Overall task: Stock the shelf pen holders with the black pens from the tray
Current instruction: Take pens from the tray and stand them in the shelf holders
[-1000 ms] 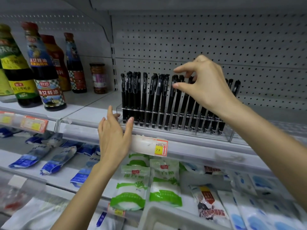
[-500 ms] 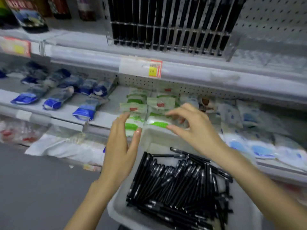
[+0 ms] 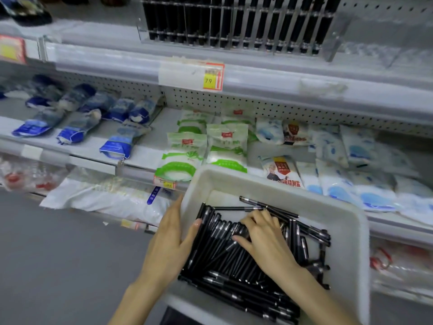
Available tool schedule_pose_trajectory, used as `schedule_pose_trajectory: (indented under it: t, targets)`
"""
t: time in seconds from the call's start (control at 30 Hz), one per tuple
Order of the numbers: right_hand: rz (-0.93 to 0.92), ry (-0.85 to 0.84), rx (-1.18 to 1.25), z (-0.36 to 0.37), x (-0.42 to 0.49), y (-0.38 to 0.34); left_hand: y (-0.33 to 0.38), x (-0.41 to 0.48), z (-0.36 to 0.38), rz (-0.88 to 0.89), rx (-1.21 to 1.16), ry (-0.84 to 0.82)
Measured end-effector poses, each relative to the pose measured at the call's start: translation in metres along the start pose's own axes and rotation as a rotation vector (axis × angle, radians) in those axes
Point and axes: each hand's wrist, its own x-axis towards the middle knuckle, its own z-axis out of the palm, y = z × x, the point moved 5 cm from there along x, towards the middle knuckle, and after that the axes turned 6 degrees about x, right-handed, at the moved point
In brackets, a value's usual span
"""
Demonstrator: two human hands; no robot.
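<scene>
Pen holder (image 3: 236, 22) at 12 o'clock looks nearly full, but my tray (image 3: 339, 221) at 5 o'clock has loads of black pens (image 3: 225, 261) left, my right hand (image 3: 264, 240) curled onto the pile (can't tell if it's gripping one), left hand (image 3: 171, 240) flat against the rim.

A yellow-and-red price tag (image 3: 212, 77) marked 7.9 is fixed to the upper shelf edge (image 3: 281, 82). On the shelf below, blue packets (image 3: 70, 134) are laid at the left, green-and-white bags (image 3: 185, 158) in the middle and pale blue-printed pouches (image 3: 351, 160) at the right. Clear bags (image 3: 28, 177) are seen lower left, beside the grey floor (image 3: 58, 254).
</scene>
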Motion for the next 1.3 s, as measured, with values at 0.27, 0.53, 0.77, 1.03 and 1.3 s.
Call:
schedule_pose_trajectory:
  t: [0.27,0.53,0.77,1.03,1.3]
  targets:
    - [0.162,0.110,0.567,-0.005,-0.007,-0.020,-0.003,-0.001,0.002,0.004,0.018,0.038]
    - [0.098,0.228,1.138,-0.106,0.017,-0.039,0.036,0.020,-0.070,0.211,0.011,0.394]
    - [-0.344,0.753,0.954,-0.323,0.047,-0.062,0.133,0.085,-0.159,0.507,0.192,0.632]
    - [-0.430,0.975,0.588,-0.411,0.106,-0.076,0.202,0.143,-0.156,0.723,0.506,0.644]
    - [-0.352,0.890,0.593,-0.397,0.145,-0.074,0.199,0.156,-0.143,0.715,0.561,0.623]
